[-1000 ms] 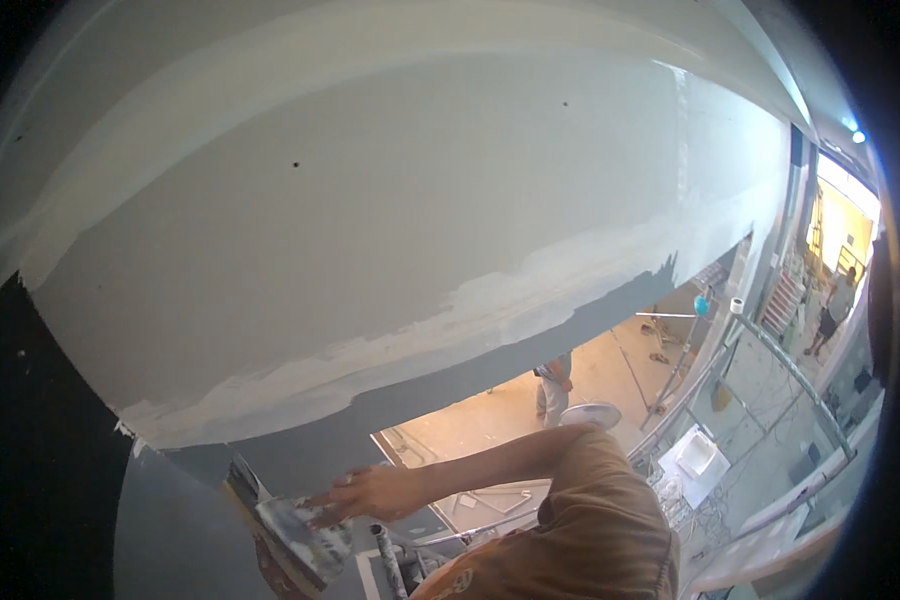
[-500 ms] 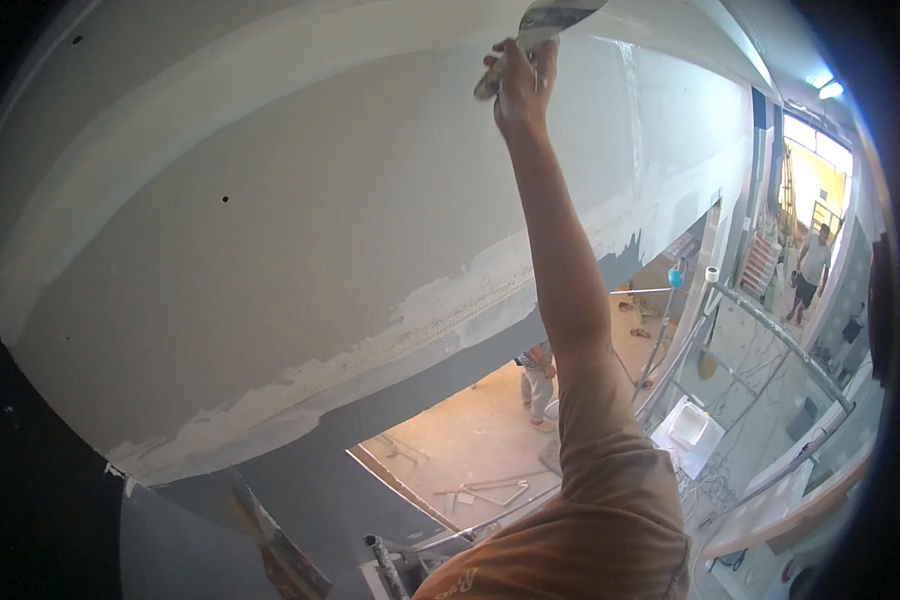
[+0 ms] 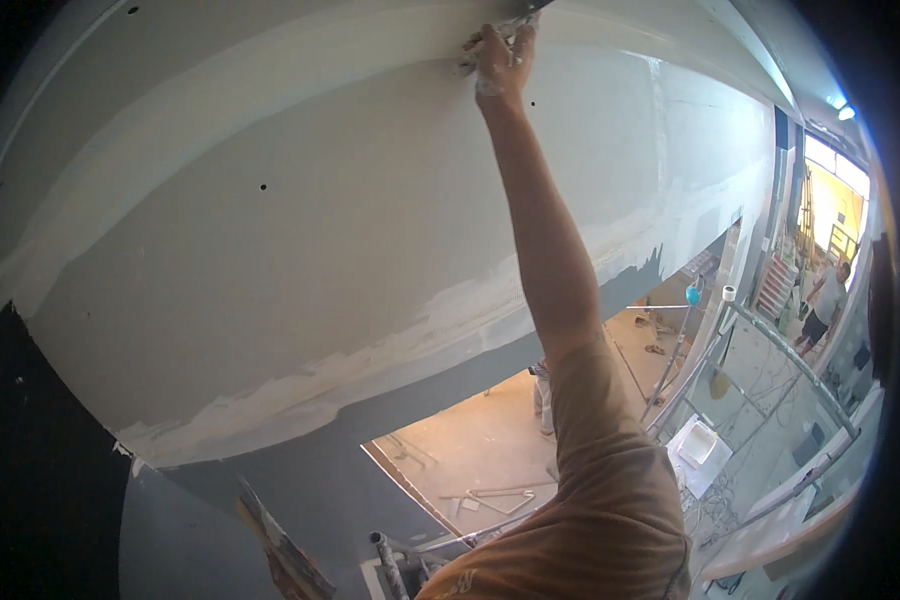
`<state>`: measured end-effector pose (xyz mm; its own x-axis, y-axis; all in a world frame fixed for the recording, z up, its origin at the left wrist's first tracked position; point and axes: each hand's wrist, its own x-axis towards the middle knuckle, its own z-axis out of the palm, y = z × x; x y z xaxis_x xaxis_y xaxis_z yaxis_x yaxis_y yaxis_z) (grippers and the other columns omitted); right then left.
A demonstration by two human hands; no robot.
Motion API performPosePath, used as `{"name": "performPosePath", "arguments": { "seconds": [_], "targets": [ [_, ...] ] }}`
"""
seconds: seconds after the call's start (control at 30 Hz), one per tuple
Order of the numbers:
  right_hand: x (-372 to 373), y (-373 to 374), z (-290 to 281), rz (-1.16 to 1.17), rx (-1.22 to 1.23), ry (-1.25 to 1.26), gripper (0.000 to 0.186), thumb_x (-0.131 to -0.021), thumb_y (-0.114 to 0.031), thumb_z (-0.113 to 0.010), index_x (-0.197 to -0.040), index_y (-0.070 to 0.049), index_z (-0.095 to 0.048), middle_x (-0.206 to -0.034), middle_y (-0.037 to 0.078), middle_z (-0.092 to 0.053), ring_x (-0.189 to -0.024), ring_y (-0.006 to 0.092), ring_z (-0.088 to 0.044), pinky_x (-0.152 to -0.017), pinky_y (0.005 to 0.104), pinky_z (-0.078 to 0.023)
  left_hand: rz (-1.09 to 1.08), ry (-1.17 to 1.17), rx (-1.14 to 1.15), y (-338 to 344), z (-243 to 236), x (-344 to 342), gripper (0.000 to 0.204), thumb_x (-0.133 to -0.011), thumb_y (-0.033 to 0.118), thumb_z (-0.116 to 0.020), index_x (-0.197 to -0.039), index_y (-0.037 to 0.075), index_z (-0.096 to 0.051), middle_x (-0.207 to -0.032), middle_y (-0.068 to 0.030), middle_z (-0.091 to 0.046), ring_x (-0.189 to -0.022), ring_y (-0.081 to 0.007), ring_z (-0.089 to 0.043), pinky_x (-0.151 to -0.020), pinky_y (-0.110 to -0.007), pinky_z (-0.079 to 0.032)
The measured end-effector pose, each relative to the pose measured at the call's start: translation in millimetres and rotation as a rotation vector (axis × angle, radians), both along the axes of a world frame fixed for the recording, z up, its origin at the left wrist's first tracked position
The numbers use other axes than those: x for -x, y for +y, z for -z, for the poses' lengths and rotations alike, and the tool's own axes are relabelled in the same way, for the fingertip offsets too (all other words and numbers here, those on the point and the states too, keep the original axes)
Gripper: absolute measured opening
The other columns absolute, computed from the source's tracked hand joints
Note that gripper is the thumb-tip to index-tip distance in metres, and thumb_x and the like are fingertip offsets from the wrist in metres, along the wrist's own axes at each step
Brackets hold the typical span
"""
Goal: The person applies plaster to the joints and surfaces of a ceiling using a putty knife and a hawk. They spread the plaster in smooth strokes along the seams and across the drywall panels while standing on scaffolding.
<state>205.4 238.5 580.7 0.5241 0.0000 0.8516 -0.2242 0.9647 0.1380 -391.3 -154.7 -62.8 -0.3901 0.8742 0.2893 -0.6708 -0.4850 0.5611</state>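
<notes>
Bordering the pale wall point(image 3: 320, 240) on the left, a black area point(image 3: 45, 430) met it at a slightly ragged edge. Along the wall's lower side ran an uneven band of whitish filler point(image 3: 270, 405), then a grey strip point(image 3: 450, 378), and beyond that an opening showed a tan floor point(image 3: 495, 435) below. The wall's face lay open between the two hands, while a metal pipe point(image 3: 388, 565) stood near the lower left tool. Pipe rails point(image 3: 790, 352) bounded the right, with another person point(image 3: 826, 305) well apart beyond them.

The trowel point(image 3: 537, 7) was at the top of the view, partly cut off; its blade looked dark, its handle whitish and smeared. The right hand point(image 3: 505, 62), also smeared white, had its fingers curled around that handle; whether the blade touched the surface could not be told. At the lower edge, a long, narrow tool point(image 3: 270, 530) slanted beside the left hand point(image 3: 288, 575), which was mostly hidden, its grip unclear.
</notes>
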Motion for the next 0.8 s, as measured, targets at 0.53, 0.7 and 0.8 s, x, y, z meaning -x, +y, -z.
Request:
{"name": "performPosePath", "arguments": {
  "seconds": [0.53,0.7,0.8],
  "targets": [
    [229,-51,-4,0.188,0.028,0.086,0.071,-0.101,-0.018,-0.054,-0.152,0.006,-0.011,-0.116,0.021,-0.055,-0.072,0.0165,-0.059,-0.056,0.0298,-0.052,0.086,-0.005,-0.051,-16,-8,-4,0.031,-0.105,0.020,-0.041,-0.130,0.003,-0.046,-0.091,-0.0085,-0.054,-0.070,-0.0121,-0.052,-0.050,-0.027,-0.046],
    [288,-96,-24,0.041,0.022,0.073,0.065,-0.102,-0.017,-0.050,-0.149,0.010,-0.014,-0.134,0.025,-0.043,-0.075,0.0187,-0.059,-0.064,0.0321,-0.053,0.213,0.141,-0.282,-15,101,169,0.032,-0.105,0.020,-0.040,-0.131,0.003,-0.046,-0.092,-0.0091,-0.054,-0.071,-0.0119,-0.052,-0.051,-0.027,-0.045],
    [244,-58,14,0.326,-0.151,0.045,0.085,-0.091,0.008,-0.047,-0.155,-0.003,0.008,-0.160,0.019,-0.003,-0.113,0.0260,-0.052,-0.073,0.0314,-0.055,0.461,-0.170,-0.394,19,31,-3,0.033,-0.107,0.023,-0.037,-0.131,0.003,-0.047,-0.099,-0.0118,-0.056,-0.079,-0.0118,-0.051,-0.059,-0.026,-0.043]
  ]
}}
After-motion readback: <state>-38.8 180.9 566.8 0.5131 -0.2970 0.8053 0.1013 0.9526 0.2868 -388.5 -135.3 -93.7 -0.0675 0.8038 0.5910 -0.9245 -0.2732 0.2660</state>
